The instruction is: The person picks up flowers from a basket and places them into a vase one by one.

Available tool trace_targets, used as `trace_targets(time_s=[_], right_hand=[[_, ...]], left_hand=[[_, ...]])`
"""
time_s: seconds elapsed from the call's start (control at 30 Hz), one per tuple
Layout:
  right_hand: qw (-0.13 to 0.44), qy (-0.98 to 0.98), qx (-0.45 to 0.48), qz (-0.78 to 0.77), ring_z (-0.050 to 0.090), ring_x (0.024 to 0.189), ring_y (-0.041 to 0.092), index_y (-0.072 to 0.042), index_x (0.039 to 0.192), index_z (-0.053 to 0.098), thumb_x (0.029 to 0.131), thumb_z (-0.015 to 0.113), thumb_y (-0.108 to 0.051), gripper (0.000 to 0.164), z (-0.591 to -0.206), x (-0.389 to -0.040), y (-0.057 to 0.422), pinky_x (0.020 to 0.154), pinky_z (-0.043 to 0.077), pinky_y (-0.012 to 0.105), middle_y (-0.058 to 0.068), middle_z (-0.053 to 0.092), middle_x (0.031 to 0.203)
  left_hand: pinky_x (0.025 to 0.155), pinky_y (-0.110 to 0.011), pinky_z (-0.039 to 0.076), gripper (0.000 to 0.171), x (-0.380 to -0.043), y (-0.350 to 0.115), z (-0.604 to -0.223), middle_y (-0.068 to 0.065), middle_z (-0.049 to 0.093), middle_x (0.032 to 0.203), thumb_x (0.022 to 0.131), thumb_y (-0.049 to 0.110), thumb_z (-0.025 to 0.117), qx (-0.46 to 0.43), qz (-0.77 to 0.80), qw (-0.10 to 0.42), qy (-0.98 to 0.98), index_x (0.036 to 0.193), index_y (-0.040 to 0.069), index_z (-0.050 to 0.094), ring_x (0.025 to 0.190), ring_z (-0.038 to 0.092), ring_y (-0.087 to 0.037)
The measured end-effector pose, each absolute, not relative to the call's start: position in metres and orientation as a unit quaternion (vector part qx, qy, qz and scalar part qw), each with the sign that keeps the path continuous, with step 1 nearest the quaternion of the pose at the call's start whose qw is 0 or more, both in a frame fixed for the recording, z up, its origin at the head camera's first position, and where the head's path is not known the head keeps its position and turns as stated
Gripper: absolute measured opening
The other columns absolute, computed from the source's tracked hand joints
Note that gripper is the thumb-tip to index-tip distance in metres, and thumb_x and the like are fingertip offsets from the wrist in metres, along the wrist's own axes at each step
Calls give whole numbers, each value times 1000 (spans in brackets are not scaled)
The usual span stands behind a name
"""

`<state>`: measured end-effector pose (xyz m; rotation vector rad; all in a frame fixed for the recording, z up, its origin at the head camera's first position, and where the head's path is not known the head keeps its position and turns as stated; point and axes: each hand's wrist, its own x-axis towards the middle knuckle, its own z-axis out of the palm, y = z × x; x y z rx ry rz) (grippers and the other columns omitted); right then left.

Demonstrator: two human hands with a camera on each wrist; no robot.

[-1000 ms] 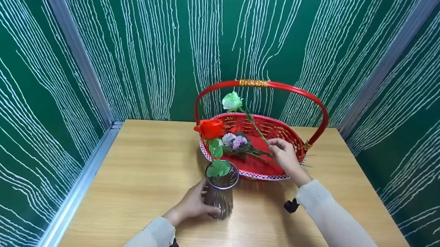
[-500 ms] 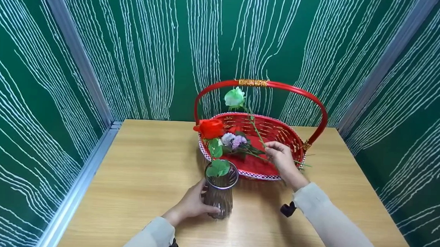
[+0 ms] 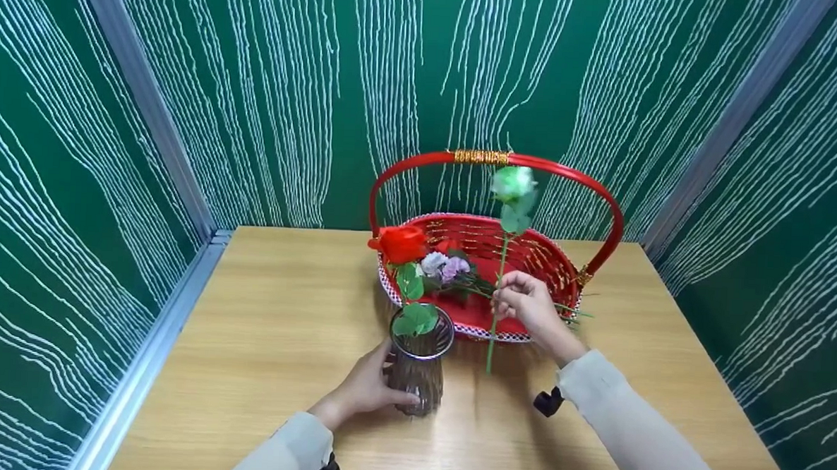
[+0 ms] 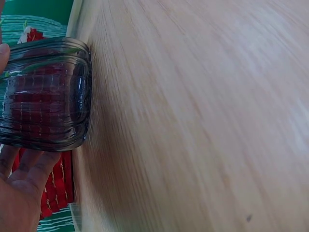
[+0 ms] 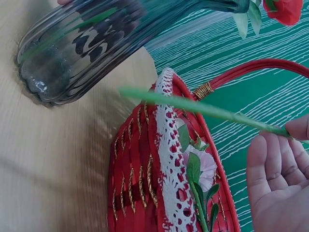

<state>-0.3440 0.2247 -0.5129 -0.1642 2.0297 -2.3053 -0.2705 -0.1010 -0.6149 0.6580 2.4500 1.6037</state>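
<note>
My left hand (image 3: 364, 388) grips a dark, see-through ribbed glass vase (image 3: 418, 383) low on its side, fingers behind and thumb in front. In the vase stands a red rose (image 3: 402, 244) with green leaves, its bloom leaning left above the rim. My right hand (image 3: 528, 303) pinches the green stem of a pale green-white rose (image 3: 513, 185) between thumb and fingertips. That rose is nearly upright, bloom up, in front of the basket. In the right wrist view the stem's lower end (image 5: 159, 98) points toward the vase (image 5: 72, 53), apart from it.
Behind the vase stands a red woven basket (image 3: 471, 330) with a white lace rim and a tall arched handle (image 3: 562, 172). Pale purple and white flowers (image 3: 445, 266) lie inside it, stems poking out at the right. Green patterned panels surround the wooden table (image 3: 282, 292).
The pale green rose has swung from leaning left to nearly upright, its bloom shifting right and its stem end now showing before the basket. My left hand and the vase have stayed still.
</note>
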Motion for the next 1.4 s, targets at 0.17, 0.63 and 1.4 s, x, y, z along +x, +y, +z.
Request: trace_targets(time_s=[0.17,0.63,1.4], right_hand=[[56,657,-67,-749,74,67,18,-7,91,56,94,54,13,20,-517,-341,225,64,69,34,7,73,76],[74,651,-86,-751,78,69,21,-5,94,57,95,56,11,17,-522,-333,227,71,71,44,7,75,79],[-6,653,-129,-746,81,72,22,6,100,61,97,63,12,8,-507,-308,229,71,71,37,8,80,83]], left_hand=[[110,-50,61,118,-271,-101,-614,-16,61,148,75,31,102,220,541,77,808,168,11,33,133,65,-38],[109,-50,61,115,-270,-100,-614,-15,63,142,74,33,103,219,537,72,811,166,12,36,130,67,-37],[110,-54,60,113,-271,-101,-616,-16,65,142,74,35,102,225,505,55,832,164,9,37,129,67,-39]])
